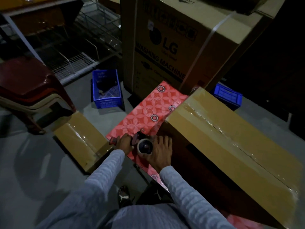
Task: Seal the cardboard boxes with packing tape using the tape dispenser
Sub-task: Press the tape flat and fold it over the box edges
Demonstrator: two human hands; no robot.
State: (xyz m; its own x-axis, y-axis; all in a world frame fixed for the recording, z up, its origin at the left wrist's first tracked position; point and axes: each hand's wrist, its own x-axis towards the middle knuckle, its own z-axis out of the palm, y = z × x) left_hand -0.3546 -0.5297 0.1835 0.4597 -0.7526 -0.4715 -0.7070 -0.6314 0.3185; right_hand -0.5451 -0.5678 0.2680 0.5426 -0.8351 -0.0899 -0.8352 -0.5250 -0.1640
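A tape dispenser (142,144) with a red handle and a clear tape roll lies over a red floral-covered table (148,111). My left hand (124,143) grips its handle. My right hand (160,152) is curled round the tape roll from the right. A large cardboard box (231,134) stands on the table at the right, with glossy tape along its top seam. A smaller cardboard box (82,138), also taped on top, sits lower at the left, close to my left forearm.
A tall washing machine carton (173,47) stands behind the table. Blue plastic crates (106,89) sit on the floor, one left of the carton and one at the right. Stacked plastic stools (28,95) stand at the left, wire racks behind them.
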